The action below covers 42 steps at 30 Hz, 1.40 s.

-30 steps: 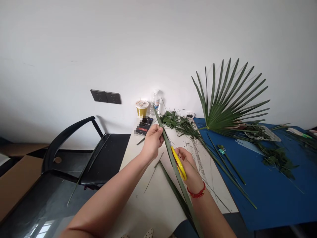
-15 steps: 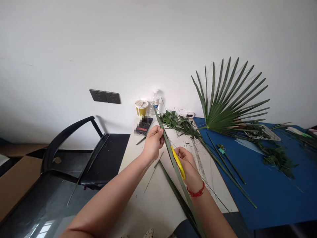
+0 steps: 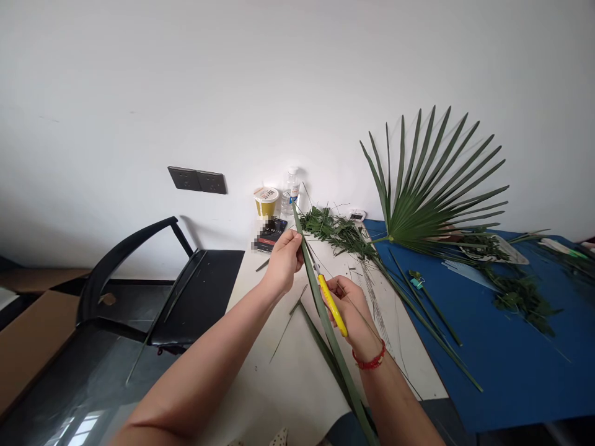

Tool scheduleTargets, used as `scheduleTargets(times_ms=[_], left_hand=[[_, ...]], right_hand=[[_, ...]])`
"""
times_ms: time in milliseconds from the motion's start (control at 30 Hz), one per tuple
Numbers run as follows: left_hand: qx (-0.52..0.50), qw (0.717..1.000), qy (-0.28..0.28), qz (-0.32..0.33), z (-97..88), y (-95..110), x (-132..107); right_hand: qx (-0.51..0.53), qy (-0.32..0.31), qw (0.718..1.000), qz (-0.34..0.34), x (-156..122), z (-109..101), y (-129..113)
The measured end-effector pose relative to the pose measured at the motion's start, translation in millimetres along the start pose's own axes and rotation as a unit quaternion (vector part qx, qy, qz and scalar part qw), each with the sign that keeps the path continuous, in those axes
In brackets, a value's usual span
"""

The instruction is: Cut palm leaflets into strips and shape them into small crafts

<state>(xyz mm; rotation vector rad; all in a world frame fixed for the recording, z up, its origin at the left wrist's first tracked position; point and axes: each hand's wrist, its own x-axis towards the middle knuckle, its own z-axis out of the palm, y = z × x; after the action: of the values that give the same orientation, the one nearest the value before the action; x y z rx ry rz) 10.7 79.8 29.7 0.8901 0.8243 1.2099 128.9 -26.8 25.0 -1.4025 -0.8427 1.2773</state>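
My left hand (image 3: 284,260) pinches a long narrow green leaf strip (image 3: 337,362) near its upper part, holding it slanted over the white table (image 3: 288,371). My right hand (image 3: 356,313) is closed round yellow-handled scissors (image 3: 331,303), whose blades sit against the strip just below my left hand. A red cord bracelet circles my right wrist. The strip's tip points toward the wall and its lower end runs out of view near my body. Another loose strip (image 3: 320,337) lies on the table beneath.
A big fan palm leaf (image 3: 427,192) rests on the blue mat (image 3: 511,365) at the right, with green trimmings (image 3: 339,232) and stems. A yellow cup (image 3: 266,201), water bottle (image 3: 290,189) and phone (image 3: 269,234) stand by the wall. A black chair (image 3: 153,291) is left.
The scissors and my right hand have slid a little up the strip toward my left hand. The left hand keeps its grip, shifted slightly upward.
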Motion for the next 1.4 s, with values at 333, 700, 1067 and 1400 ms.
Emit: scheduleTargets(times_ms=[333, 700, 1067, 1400], left_hand=[[0.006, 1.000, 0.013, 0.015, 8.5, -10, -6], [0.006, 1.000, 0.007, 0.007, 7.9, -11, -10], [0.014, 1.000, -0.008, -0.004, 8.7, -13, -15], [0.013, 1.000, -0.017, -0.003, 6.4, -19, -14]], right_hand=[[-0.008, 0.023, 0.999, -0.027, 6, 6, 1], [-0.029, 0.024, 0.997, -0.063, 12, 5, 9], [-0.063, 0.034, 0.994, -0.078, 25, 0, 13], [-0.072, 0.051, 0.992, -0.090, 39, 6, 8]])
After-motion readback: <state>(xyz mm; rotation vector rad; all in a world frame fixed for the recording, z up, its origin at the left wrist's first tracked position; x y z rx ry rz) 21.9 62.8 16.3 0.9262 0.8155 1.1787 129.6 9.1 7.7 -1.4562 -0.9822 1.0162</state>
